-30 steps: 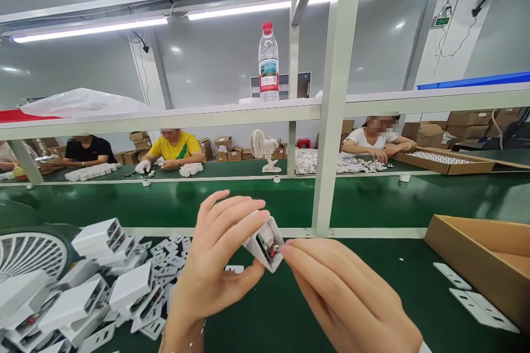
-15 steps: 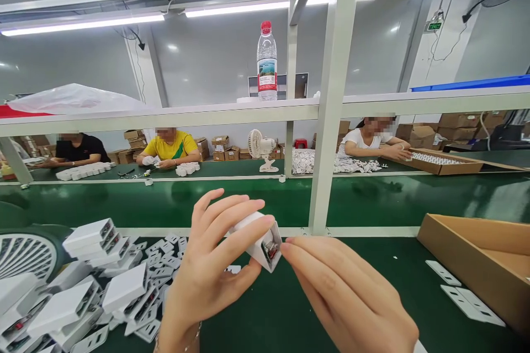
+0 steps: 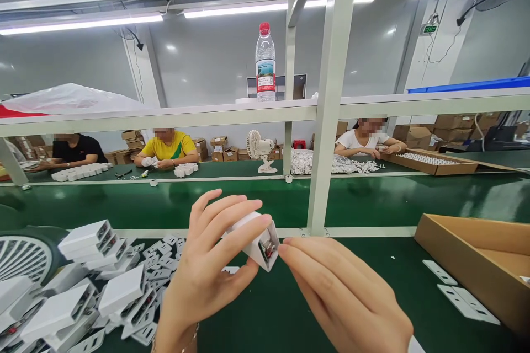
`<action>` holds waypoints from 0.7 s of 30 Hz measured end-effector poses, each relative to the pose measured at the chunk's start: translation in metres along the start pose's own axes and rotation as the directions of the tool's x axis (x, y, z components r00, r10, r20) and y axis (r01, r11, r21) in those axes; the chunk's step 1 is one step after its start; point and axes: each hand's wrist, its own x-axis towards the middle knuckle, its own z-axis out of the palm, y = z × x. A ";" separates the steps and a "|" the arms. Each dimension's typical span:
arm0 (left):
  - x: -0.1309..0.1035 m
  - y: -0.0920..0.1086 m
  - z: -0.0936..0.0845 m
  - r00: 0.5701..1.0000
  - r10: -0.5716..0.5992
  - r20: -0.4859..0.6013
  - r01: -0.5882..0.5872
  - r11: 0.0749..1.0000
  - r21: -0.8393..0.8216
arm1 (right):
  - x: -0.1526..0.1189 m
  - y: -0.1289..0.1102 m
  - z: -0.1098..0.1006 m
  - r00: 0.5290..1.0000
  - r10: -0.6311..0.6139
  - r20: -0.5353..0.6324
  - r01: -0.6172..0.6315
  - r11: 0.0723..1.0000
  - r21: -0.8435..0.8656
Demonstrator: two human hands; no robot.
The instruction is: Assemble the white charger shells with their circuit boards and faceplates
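My left hand [image 3: 219,253] grips a small white plastic housing [image 3: 244,227] between thumb and fingers above the green table. The housing is tilted, its open end towards the right, with red and metallic parts visible inside. At that open end are the fingertips of my right hand [image 3: 343,287], pressed together against or close to the rim. Anything between them is hidden. Left of my hands lies a pile of similar white housings [image 3: 122,289]. Flat white slotted plates [image 3: 165,259] are scattered among and behind them.
An open cardboard box [image 3: 467,265] stands at the right, with a few white plates [image 3: 467,303] beside it. A metal post [image 3: 327,121] rises behind my hands, and a water bottle [image 3: 265,66] stands on the crossbar. Across the green belt [image 3: 232,193], several people work near a fan [image 3: 260,149].
My hands keep nearly the same pose at the housing. The whole view has shifted slightly. Across the belt, the person at the right has drawn their hands back from the tray of parts.
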 end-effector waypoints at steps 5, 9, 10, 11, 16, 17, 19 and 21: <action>-0.001 0.000 0.000 1.000 0.000 -0.003 0.000 1.000 0.003 | 0.000 0.002 0.002 1.000 -0.007 0.004 0.007 1.000 -0.003; -0.002 0.001 0.002 1.000 0.000 0.016 0.000 1.000 -0.002 | 0.001 0.005 0.002 1.000 -0.020 0.012 0.020 1.000 0.009; -0.002 0.001 0.002 1.000 -0.002 0.019 0.002 1.000 -0.003 | 0.002 0.004 0.002 1.000 -0.020 0.013 0.020 1.000 0.009; -0.001 0.001 0.002 1.000 -0.002 0.021 0.002 1.000 -0.005 | 0.002 0.004 0.002 1.000 -0.022 0.011 0.022 1.000 0.009; -0.001 0.000 0.003 0.999 -0.005 0.032 0.005 1.000 0.001 | 0.000 0.000 0.002 0.999 -0.039 0.017 0.039 0.998 -0.043; -0.001 0.000 0.002 0.999 -0.006 0.035 0.006 1.000 0.009 | -0.001 0.000 0.003 0.998 -0.053 0.021 0.054 0.997 -0.061; -0.001 0.001 0.001 0.999 -0.011 0.043 0.010 1.000 0.022 | -0.002 0.001 0.003 0.997 -0.072 0.029 0.074 0.994 -0.085; -0.001 0.001 0.001 0.999 -0.012 0.049 0.011 1.000 0.030 | -0.002 0.003 0.003 0.997 -0.062 0.036 0.065 0.995 -0.076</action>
